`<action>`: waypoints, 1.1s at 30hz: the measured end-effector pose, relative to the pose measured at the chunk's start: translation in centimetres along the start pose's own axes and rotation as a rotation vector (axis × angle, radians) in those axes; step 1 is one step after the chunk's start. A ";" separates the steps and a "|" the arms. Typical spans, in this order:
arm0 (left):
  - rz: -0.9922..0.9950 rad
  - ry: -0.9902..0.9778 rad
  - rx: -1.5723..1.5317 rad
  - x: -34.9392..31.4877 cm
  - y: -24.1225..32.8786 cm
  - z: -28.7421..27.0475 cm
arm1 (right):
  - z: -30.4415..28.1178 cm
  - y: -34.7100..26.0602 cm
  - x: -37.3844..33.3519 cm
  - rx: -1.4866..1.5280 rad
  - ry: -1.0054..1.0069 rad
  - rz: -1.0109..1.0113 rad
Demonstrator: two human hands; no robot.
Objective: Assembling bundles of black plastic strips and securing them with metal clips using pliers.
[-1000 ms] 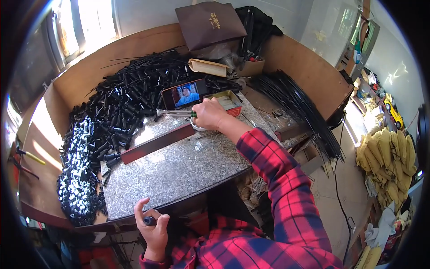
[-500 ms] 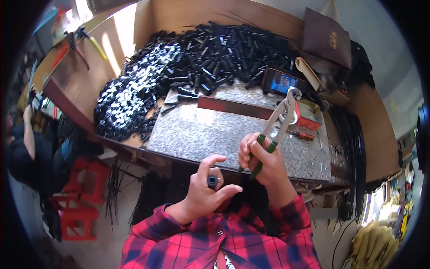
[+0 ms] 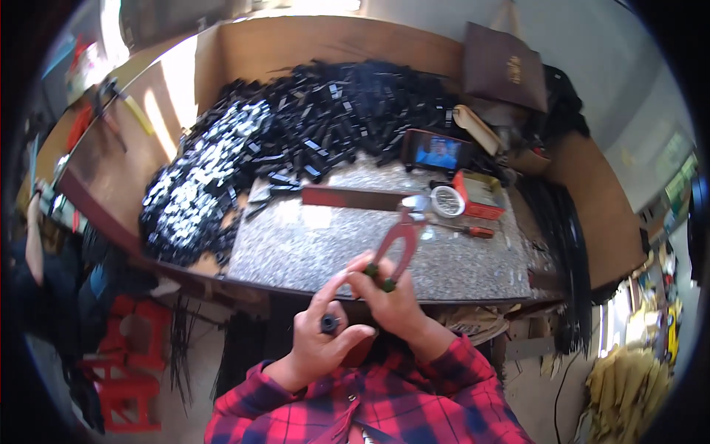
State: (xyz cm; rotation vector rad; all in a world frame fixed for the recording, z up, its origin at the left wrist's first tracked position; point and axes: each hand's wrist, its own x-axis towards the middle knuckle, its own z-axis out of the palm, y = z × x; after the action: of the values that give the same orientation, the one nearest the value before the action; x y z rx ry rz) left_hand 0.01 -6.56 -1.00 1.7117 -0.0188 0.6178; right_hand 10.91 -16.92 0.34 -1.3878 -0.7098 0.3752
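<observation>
My left hand [image 3: 316, 342] is curled around a short black tube [image 3: 329, 323], its hollow round end facing up and its thumb and index finger held apart. In my right hand [image 3: 392, 305] is a pair of pliers [image 3: 399, 244] with green grips, its metal head pointing away from me over the granite slab [image 3: 296, 251]. The pliers' arms look reddish and blurred. My left index fingertip comes up against the fingers of my right hand; whether they press together I cannot tell. Behind the pliers' head lies a dark flat bar [image 3: 347, 197].
A big heap of black tubular parts [image 3: 325, 126] fills the bench's back, with shiny pieces [image 3: 200, 170] at left. At right are a phone [image 3: 436, 152], a round dish [image 3: 447, 201], a red box [image 3: 481, 196] and a screwdriver [image 3: 477, 231]. Wooden walls [image 3: 333, 44] surround the bench.
My right hand has swung left and lower with the pliers, close to my left hand. The left hand still grips the black tube. The whole view has shifted slightly.
</observation>
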 end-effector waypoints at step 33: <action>0.143 0.203 -0.184 -0.5 -1.7 -1.7 | 3.3 1.1 -2.4 -0.123 -0.232 -0.158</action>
State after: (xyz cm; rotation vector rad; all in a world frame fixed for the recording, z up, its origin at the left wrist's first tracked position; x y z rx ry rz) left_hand -0.48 -4.76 -2.57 1.4727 -0.0535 0.8675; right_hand 7.16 -15.73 -1.16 -1.4060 -1.0414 0.3757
